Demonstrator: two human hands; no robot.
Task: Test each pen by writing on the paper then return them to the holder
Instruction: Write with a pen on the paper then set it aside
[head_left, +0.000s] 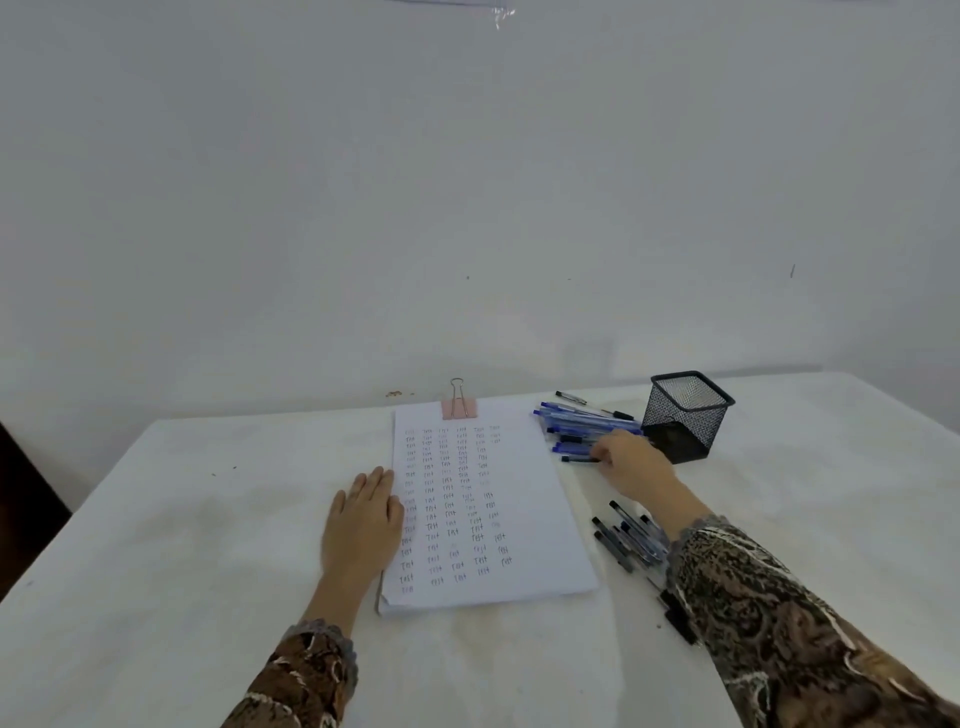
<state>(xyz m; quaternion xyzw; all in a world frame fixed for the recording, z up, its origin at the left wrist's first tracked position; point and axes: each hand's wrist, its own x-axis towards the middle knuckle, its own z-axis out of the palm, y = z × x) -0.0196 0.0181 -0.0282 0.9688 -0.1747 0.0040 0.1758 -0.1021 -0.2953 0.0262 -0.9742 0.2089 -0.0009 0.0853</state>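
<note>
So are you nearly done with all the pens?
Partly. The paper already has rows of test words. The left hand presses it flat while the right hand reaches into the blue pens by the holder. The holder looks empty, so every pen, including the dark pile, still has to go back.

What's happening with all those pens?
A person is testing pens. Their left hand lies flat on the edge of the paper, which is already full of rows of little written words. Their right hand reaches into the pile of blue pens beside the black mesh holder, which looks empty. Another pile of pens lies by the right forearm.
</note>
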